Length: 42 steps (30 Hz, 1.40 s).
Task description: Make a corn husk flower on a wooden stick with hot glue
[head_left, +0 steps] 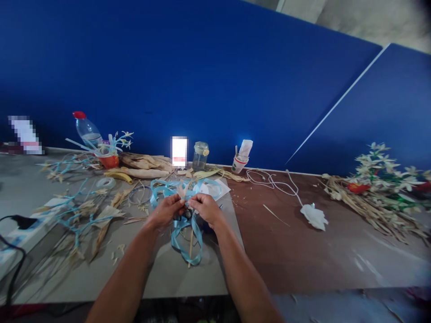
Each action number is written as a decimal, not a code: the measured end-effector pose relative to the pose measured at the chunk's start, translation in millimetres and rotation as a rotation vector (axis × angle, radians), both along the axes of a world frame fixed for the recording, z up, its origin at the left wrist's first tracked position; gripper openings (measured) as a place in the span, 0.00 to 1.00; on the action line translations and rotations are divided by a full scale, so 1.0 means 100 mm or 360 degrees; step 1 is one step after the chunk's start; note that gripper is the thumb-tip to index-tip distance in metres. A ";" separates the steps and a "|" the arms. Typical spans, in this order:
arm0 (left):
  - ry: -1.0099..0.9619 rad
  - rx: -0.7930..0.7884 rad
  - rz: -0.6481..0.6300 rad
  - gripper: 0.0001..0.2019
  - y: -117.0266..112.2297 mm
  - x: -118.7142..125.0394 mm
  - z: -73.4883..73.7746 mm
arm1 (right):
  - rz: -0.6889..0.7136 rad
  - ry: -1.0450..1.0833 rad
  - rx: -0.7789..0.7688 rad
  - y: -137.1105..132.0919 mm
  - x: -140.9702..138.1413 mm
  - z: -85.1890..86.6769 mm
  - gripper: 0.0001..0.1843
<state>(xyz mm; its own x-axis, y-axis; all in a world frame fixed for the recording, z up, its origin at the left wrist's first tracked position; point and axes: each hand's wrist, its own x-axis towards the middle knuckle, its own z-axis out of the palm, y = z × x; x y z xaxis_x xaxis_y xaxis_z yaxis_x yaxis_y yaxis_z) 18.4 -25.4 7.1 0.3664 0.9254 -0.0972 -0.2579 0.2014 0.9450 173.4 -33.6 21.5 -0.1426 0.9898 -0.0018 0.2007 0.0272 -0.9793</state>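
Note:
My left hand point(169, 208) and my right hand point(205, 207) meet over the middle of the table, fingertips pinched together almost touching. Between them a small pale piece of dried husk point(183, 189) stands up, its lower end hidden by my fingers. Loops of light blue ribbon point(161, 185) spread behind both hands, and another blue loop point(197, 258) hangs below them beside a thin stick point(191, 246). Something dark lies under my right hand, too covered to make out.
Blue-wrapped stems point(76, 231) and a power strip point(43, 224) lie left. Husks point(148, 162), a bottle point(88, 130), a lit phone point(179, 151), a jar point(200, 154) and a paper cup point(239, 163) line the blue partition point(202, 80). White flowers point(377, 166) stand right, near a white cable point(286, 185).

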 end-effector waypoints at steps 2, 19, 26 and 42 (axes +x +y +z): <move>0.0060 0.0020 0.0041 0.12 0.01 0.00 -0.03 | -0.0033 -0.0124 0.0100 0.00 -0.02 0.00 0.07; -0.0758 -0.0201 0.0047 0.11 -0.13 0.24 0.02 | -0.0244 0.0075 0.0387 -0.09 -0.11 0.09 0.04; -0.0878 -0.0303 0.0275 0.09 -0.11 0.28 -0.03 | -0.0269 0.0088 0.0295 -0.11 -0.17 0.09 0.04; 0.0199 0.0199 0.0352 0.12 -0.07 0.12 0.02 | -0.0241 -0.0098 0.0309 -0.03 -0.09 -0.01 0.07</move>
